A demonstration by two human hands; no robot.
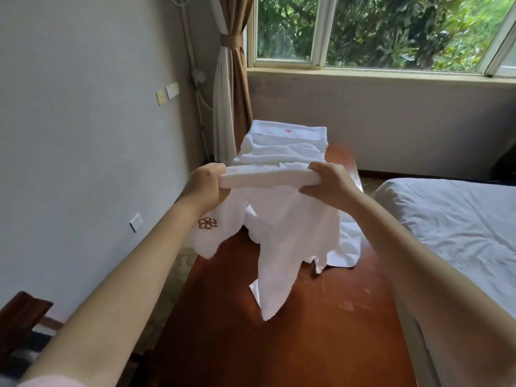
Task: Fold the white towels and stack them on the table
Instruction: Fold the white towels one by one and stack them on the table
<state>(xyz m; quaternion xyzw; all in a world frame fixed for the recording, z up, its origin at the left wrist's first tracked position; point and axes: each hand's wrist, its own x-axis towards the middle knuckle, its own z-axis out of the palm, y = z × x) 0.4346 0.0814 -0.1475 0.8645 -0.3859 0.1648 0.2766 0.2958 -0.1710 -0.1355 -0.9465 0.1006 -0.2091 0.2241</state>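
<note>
I hold a white towel (282, 236) up over the reddish-brown table (321, 331). My left hand (208, 184) grips its bunched top edge at the left end, my right hand (328, 184) grips the right end. The cloth hangs down in folds, its lower tip touching the tabletop; a red flower emblem shows on the left flap. At the far end of the table lies a stack of white towels (282, 143), the top one folded with a small red emblem. More loose white cloth lies on the table behind the hanging towel.
A bed with a white sheet (460, 219) stands close along the table's right side. A grey wall runs along the left, with a tied brown curtain (234, 79) and a window at the back. A dark wooden furniture corner (22, 317) shows at lower left.
</note>
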